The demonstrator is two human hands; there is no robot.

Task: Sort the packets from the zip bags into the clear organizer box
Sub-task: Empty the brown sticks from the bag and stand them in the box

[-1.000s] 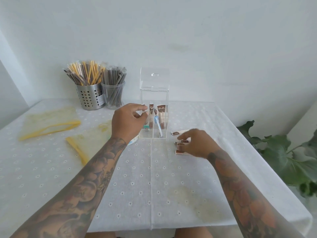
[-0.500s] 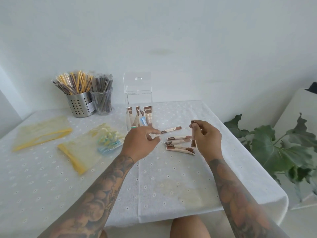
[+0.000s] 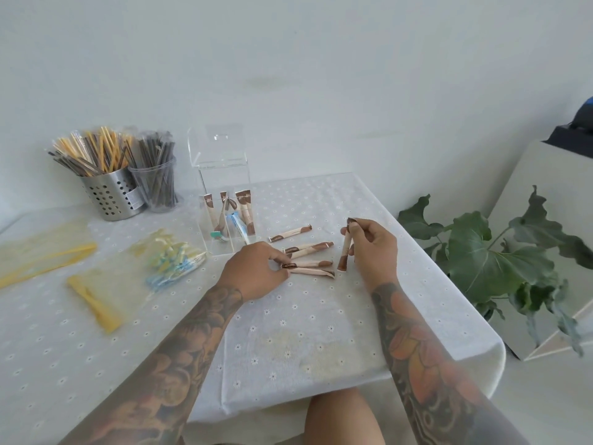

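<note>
Now both hands pinch slim paper stick packets: right hand (image 3: 372, 248) one upright (image 3: 346, 252), left hand (image 3: 256, 271) one flat (image 3: 308, 265).

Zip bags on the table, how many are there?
2. One zip bag lies flat at the far left; the other, nearer the clear box, holds blue and yellow packets.

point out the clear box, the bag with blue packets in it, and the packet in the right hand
clear box (image 3: 224, 175): head view, on its front wall above the packets.
bag with blue packets (image 3: 112, 281): head view, on the yellowish middle of the bag.
packet in the right hand (image 3: 344, 256): head view, on its pale lower half.
</note>
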